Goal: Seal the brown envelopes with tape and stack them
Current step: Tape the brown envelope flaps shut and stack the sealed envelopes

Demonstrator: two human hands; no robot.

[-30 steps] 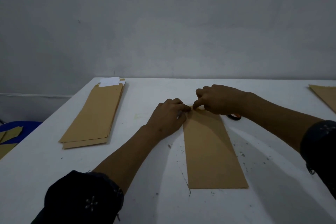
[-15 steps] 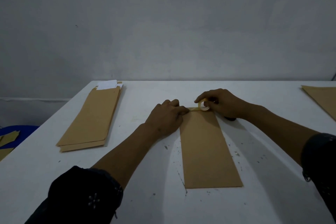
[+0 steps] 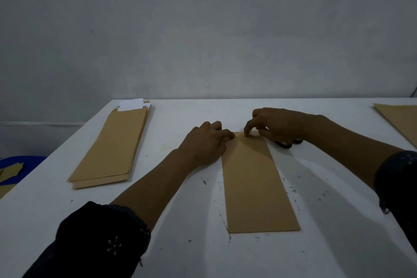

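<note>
- The white bench [image 3: 316, 244] fills the lower half of the view, speckled with small dark marks near its middle, with a bare grey wall behind it.
- A stack of brown envelopes [image 3: 112, 149] lies at the left of the bench, well apart from the hands; white paper [image 3: 133, 104] pokes out at its far end.
- A single brown envelope [image 3: 255, 185] lies flat in the middle of the bench, lengthwise away from the person — its far end is under both hands.
- The left hand [image 3: 205, 144] rests on the envelope's far left corner, fingers bent, their tips pressing down on the edge; it grasps nothing.
- The right hand [image 3: 279, 126] is at the far right corner, index finger pointing down onto the top edge, the other fingers curled in — whether they grasp the tape cannot be told in the dim light.
- A dark object [image 3: 286, 143] lies on the bench just beside the right hand, mostly hidden.
- More brown envelope [image 3: 399, 119] shows at the right edge.
- Dark sleeves [image 3: 94, 239] cover both forearms.
</note>
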